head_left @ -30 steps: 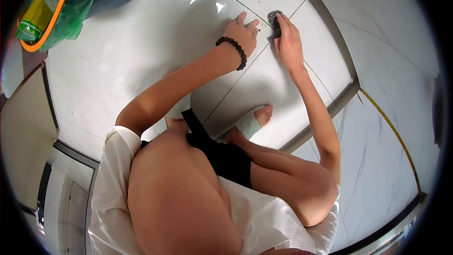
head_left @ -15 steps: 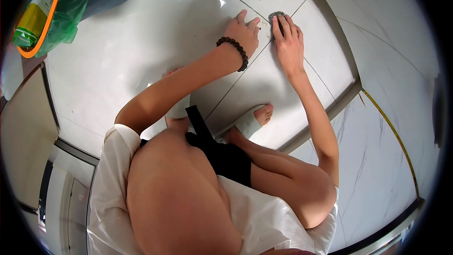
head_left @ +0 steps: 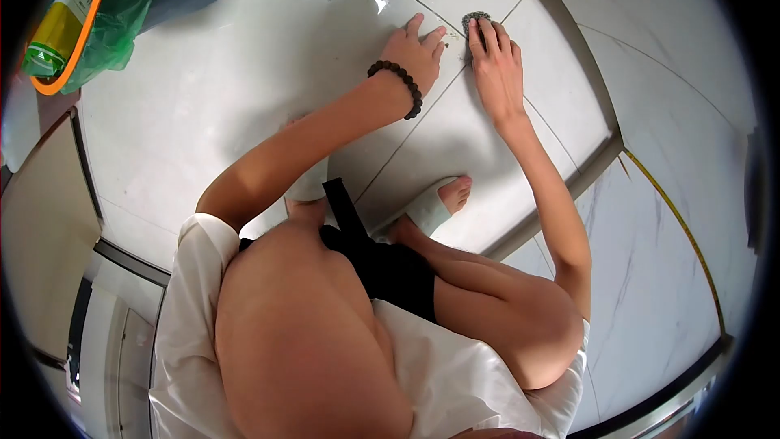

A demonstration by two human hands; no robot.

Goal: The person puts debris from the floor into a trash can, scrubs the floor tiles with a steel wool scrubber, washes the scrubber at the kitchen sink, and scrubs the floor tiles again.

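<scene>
On the pale floor tiles (head_left: pixel 203 106), my left hand (head_left: pixel 413 53) rests with its fingers spread, a dark bead bracelet (head_left: pixel 398 85) round its wrist. Just to its right, my right hand (head_left: pixel 496 69) holds a dark grey scouring pad (head_left: pixel 476 18) pressed against the floor near a tile joint. Its fingers lie over the pad and hide much of it. Small crumbs of debris (head_left: pixel 448 37) lie on the tile between the two hands.
An orange-rimmed bin (head_left: pixel 50 86) with a green bag (head_left: pixel 122 28) and a yellow-green packet (head_left: pixel 49 53) stands at the upper left. My slippered foot (head_left: pixel 431 210) is below the hands. A raised strip (head_left: pixel 597 81) borders the tiles on the right.
My right hand has shifted slightly with the pad, a little upward in the view since half a second ago. My left hand has moved slightly left, its fingers still spread.
</scene>
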